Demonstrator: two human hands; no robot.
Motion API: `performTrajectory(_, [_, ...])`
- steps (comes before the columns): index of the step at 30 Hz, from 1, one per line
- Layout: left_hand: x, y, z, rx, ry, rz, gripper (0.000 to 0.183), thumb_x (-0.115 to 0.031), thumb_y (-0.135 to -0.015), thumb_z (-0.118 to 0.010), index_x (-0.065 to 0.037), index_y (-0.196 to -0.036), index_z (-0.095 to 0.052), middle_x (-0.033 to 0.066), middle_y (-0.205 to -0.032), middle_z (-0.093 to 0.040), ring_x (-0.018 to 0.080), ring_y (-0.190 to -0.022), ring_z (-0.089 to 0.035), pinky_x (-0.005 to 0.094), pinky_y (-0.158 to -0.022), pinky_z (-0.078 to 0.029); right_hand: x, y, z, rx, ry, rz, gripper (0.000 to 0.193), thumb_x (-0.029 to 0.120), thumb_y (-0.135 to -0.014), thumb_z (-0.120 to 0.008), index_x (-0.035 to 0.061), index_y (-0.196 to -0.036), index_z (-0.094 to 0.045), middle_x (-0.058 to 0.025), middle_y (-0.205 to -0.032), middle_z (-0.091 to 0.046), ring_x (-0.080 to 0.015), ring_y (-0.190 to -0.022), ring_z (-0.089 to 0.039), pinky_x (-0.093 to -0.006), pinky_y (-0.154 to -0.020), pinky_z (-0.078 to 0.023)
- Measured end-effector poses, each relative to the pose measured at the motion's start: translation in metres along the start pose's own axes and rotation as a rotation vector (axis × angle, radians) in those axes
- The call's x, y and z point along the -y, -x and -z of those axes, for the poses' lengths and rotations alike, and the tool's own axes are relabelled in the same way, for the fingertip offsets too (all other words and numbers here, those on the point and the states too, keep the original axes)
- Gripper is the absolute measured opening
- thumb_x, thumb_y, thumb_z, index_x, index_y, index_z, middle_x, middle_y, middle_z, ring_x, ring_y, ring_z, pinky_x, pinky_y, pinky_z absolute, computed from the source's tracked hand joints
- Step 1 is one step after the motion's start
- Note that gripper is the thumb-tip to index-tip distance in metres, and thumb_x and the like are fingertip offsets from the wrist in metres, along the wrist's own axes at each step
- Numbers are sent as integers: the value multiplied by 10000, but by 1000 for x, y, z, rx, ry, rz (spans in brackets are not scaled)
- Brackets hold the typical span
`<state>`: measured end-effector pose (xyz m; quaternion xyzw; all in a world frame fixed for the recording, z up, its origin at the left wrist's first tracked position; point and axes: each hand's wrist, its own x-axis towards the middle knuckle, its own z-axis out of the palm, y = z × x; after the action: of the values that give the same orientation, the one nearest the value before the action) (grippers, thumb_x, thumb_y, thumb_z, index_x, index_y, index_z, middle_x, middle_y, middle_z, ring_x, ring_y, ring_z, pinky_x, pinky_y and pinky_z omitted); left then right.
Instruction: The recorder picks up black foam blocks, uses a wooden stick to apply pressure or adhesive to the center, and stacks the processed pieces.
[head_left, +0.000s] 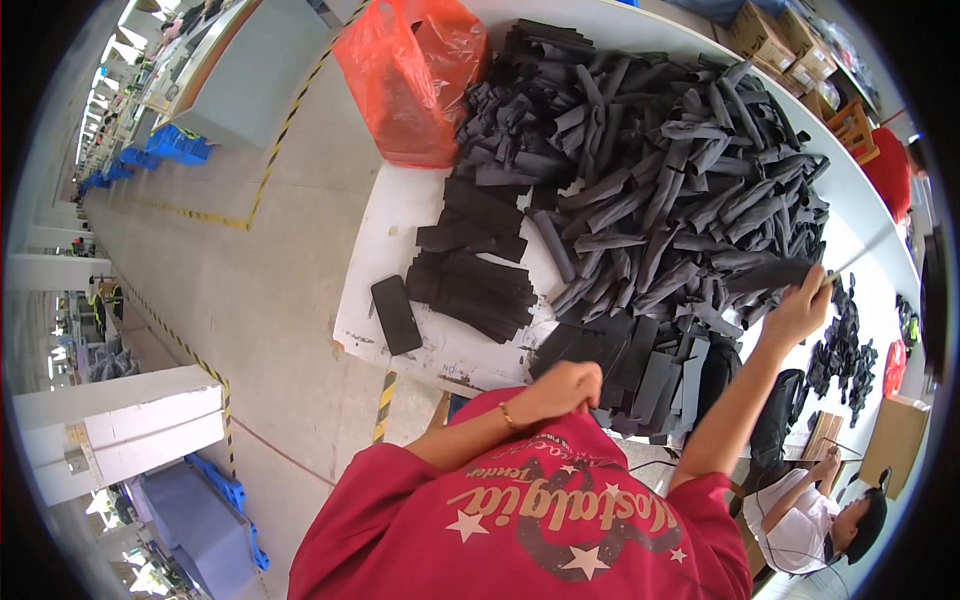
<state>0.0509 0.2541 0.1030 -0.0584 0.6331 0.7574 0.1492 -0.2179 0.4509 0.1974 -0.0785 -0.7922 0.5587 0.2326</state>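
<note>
My left hand [566, 388] is closed in a fist just above the table's front edge, against the front of my red shirt [560, 490]. Whatever its fingers hold, if anything, is hidden. Reaching out to the right, my right hand [802, 308] is closed around a thin rod [862, 254], which points away to the upper right and is partly blurred. A dark fabric strip [765, 275] lies right beside that hand. To the left spreads a big heap of rolled black fabric pieces [670, 170]. Flat dark strips [640, 370] lie at the near edge, between my hands.
A black phone [397, 315] and stacked black pieces [470, 295] lie on the white table [375, 240]. An orange plastic bag [415, 90] stands at the far left corner. Small black bundles [845, 350] lie on the right. Another person [805, 520] sits at lower right.
</note>
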Motion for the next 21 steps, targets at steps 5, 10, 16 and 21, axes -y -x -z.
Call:
performTrajectory(5, [5, -44, 130, -737, -653, -228, 114, -161, -858, -608, -75, -910, -660, 119, -786, -608, 302, -718, -603, 381, -657, -490, -4, -2, -14, 143, 603, 470, 430, 326, -888, -671, 4, -1157, -577, -119, -992, -563, -226, -850, -532, -345, -747, -449])
performTrajectory(10, [19, -99, 247, -743, -1121, -384, 135, -120, -774, -670, -104, -908, -680, 67, -822, -576, 270, -886, -563, 366, -759, -485, -24, 81, -18, 487, 439, 619, 198, 114, -915, -597, 20, -1088, -584, -143, -897, -572, -295, -781, -604, -376, -671, -484])
performTrajectory(16, [42, -126, 286, -508, -1350, -341, 76, -114, -702, -707, -103, -689, -633, 35, -849, -551, 254, -889, -527, 374, -724, -468, -27, 147, -35, 873, 398, 377, 110, 75, -862, -633, 44, -966, -617, -132, -805, -583, -330, -665, -611, -396, -567, -480])
performTrajectory(21, [7, -117, 278, -455, -1219, -389, 35, -96, -727, -695, -93, -740, -663, 37, -852, -562, 259, -888, -512, 363, -760, -453, -47, 160, -53, 933, 354, 463, 121, 92, -847, -646, 56, -960, -624, -108, -781, -579, -298, -656, -618, -382, -552, -486])
